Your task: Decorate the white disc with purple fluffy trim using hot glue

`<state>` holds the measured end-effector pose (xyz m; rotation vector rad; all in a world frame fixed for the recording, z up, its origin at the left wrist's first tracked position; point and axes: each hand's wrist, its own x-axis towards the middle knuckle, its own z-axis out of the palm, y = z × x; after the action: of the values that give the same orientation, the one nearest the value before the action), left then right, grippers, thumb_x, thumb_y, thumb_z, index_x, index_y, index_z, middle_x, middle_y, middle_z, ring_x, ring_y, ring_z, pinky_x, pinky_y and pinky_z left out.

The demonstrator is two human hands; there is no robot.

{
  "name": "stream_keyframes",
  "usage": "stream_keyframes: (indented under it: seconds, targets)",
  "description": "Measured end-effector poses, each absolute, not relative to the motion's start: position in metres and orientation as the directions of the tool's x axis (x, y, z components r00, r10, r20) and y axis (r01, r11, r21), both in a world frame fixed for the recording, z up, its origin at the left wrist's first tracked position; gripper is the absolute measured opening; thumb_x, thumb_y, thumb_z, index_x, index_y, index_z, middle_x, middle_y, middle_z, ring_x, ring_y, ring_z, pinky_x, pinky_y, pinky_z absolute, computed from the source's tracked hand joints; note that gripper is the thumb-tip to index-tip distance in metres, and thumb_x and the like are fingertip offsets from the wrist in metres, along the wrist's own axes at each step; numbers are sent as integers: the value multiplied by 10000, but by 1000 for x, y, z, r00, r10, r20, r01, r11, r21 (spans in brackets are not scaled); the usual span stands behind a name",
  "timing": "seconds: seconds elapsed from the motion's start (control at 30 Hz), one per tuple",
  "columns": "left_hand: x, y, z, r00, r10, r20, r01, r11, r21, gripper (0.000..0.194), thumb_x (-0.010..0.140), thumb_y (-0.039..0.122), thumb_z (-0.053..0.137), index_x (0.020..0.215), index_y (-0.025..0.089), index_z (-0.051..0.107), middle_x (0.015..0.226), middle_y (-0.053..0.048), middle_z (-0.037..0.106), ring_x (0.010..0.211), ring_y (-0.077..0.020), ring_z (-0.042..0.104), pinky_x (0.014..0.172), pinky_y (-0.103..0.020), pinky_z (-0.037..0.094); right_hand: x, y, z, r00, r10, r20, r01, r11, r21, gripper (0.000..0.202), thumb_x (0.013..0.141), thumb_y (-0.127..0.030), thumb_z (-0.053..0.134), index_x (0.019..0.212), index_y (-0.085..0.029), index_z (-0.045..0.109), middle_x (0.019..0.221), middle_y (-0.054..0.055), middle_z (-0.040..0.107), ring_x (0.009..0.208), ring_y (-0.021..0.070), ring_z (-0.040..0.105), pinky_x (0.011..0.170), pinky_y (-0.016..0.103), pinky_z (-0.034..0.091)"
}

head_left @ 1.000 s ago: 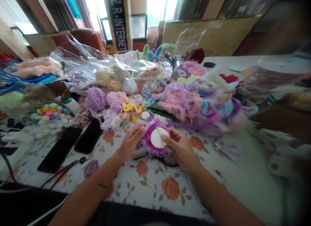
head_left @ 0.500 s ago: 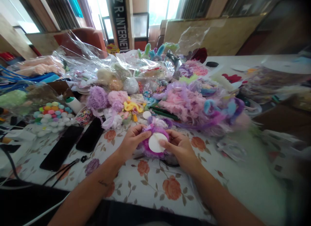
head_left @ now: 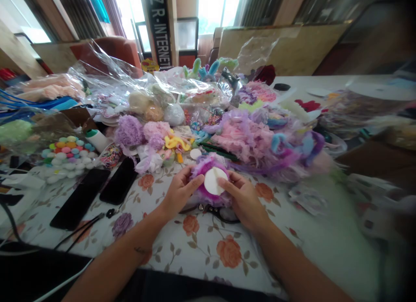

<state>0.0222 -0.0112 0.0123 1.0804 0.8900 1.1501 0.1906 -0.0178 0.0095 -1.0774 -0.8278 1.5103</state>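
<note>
A fluffy purple piece (head_left: 203, 192) with a white round disc (head_left: 214, 181) on its upper face is held between both hands, above the flowered cloth. My left hand (head_left: 182, 187) grips its left edge, thumb on top beside the disc. On the other side my right hand (head_left: 245, 196) pinches the piece, its thumb pressing on the disc near a pale strip. Just below the piece lies a dark looped item with metal studs (head_left: 224, 214), partly hidden by my right hand. Another small white disc (head_left: 195, 154) lies beyond the purple piece.
Pink and purple ruffled fabric (head_left: 243, 135) is heaped behind the hands. Two black phones (head_left: 79, 200) lie at the left near colourful pompoms (head_left: 69, 150) and a thread spool (head_left: 97, 139). Clear plastic bags (head_left: 149, 87) cover the back; a cardboard box (head_left: 377, 154) stands at right.
The purple piece has tilted and shifted slightly up, so more fluffy edge shows around the disc. The studded dark item below it is now more visible. Both hands still hold the piece.
</note>
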Motion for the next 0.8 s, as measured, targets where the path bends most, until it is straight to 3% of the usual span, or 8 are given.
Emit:
stream_keyframes:
  seconds: [0.3, 0.47, 0.63, 0.8]
  targets:
    - [22, -14, 6, 118, 992, 50, -100, -39, 994, 369, 846, 488, 627, 1007, 164, 700, 728, -12, 644, 620, -115, 537, 562, -204, 437, 187, -23, 13, -34, 976, -215, -394, -211, -895, 357, 631, -373, 854, 907, -197, 712, 865, 37, 740, 665, 144, 658, 582, 231, 524]
    - [21, -14, 7, 119, 989, 83, -43, -78, 996, 350, 861, 460, 617, 1024, 160, 694, 759, -19, 646, 693, -139, 563, 629, -222, 459, 188, -23, 12, -36, 976, -214, -411, -209, -887, 325, 639, -355, 856, 884, -198, 714, 825, 19, 728, 618, 115, 624, 538, 205, 491]
    - [20, -13, 6, 148, 987, 60, -88, -47, 995, 336, 853, 449, 636, 1028, 166, 684, 731, -11, 622, 667, -136, 544, 671, -251, 468, 188, -24, 10, -30, 979, -202, -418, -196, -887, 317, 641, -345, 863, 882, -201, 716, 826, 15, 724, 657, 117, 633, 592, 209, 507]
    - [18, -10, 1, 180, 984, 12, -156, 16, 988, 359, 816, 458, 682, 1017, 160, 683, 613, 28, 543, 534, -98, 451, 591, -244, 424, 188, -23, 9, -24, 981, -194, -413, -187, -892, 313, 626, -339, 875, 862, -208, 715, 773, -5, 702, 626, 103, 614, 568, 196, 496]
